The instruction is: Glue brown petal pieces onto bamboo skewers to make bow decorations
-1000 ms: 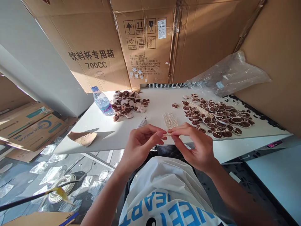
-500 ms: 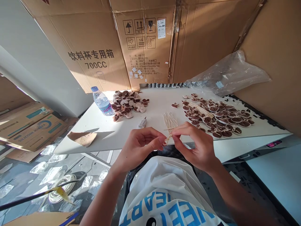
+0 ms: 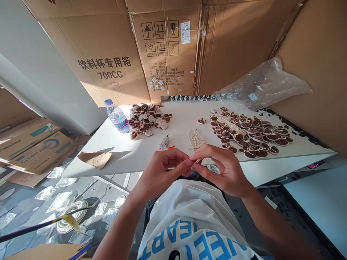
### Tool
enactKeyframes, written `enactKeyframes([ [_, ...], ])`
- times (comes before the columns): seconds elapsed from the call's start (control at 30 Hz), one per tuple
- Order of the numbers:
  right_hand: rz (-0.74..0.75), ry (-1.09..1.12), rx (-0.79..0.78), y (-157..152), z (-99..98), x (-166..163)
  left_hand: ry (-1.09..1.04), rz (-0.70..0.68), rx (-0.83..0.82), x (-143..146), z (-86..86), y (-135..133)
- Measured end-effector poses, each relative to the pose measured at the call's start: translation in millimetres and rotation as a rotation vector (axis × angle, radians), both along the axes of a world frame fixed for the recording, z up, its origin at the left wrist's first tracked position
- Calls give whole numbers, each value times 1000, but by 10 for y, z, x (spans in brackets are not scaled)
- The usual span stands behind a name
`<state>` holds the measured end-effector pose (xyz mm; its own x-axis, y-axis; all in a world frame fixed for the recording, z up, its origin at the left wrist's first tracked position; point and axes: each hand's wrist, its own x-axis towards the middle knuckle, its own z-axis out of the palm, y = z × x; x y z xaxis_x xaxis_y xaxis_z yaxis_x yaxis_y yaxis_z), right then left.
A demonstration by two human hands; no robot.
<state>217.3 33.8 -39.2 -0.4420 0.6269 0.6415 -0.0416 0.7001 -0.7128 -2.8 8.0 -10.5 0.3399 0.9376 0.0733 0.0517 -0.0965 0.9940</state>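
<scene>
At the near edge of the white table (image 3: 121, 144), a person in a white shirt (image 3: 192, 213) works with both hands brought together, fingertips meeting. Left hand (image 3: 166, 169): thumb and forefinger pinched, the other fingers curled. Right hand (image 3: 221, 168): thumb and forefinger likewise closed. Between them, a short bit of pale cord (image 3: 198, 161); most of it is covered by the fingers, so I cannot tell how it runs or whether it is knotted. Just beyond the right hand, loose cords (image 3: 196, 138) lie on the table in a rough fan, roughly lengthwise. Beyond the left hand, a tube (image 3: 163, 142) lies tilted, dark tip pointing away, a small red piece (image 3: 170, 147) close by. Far left, a heap (image 3: 148, 117) of brown and pale padded shapes, a bottle (image 3: 118, 117) with a blue cap beside it. Off to the right, a wider spread (image 3: 252, 135) of similar shapes, many carrying little cord bows, with a bundle (image 3: 232, 126) of straight cords lying across them. One shape (image 3: 201, 121) sits alone between the two groups. Left front corner: a curled cardboard scrap (image 3: 94, 159). Behind everything, a tall carton (image 3: 108, 43); a clear bag (image 3: 265, 86) slumps against it at right.
</scene>
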Motion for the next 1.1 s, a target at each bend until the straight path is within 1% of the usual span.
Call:
enactKeyframes([
  [0.1, 25, 51, -100, 9, -22, 6, 17, -3, -2, 0, 9, -14],
  [0.23, 55, 109, -190, 10, -38, 9, 17, 6, -13, 2, 29, -27],
  [0.4, 64, 116, -312, 7, -35, 0, 43, 4, -17, -7, 45, -39],
  [0.83, 52, 139, -405, 26, -68, 3, 86, 39, 23, -40, 33, -31],
  [0.97, 63, 160, -467, 13, -62, -7, 102, 61, 55, -40, 24, -24],
  [1.1, 60, 210, -523, 4, -57, -29, 122, 38, 91, -21, 27, -21],
])
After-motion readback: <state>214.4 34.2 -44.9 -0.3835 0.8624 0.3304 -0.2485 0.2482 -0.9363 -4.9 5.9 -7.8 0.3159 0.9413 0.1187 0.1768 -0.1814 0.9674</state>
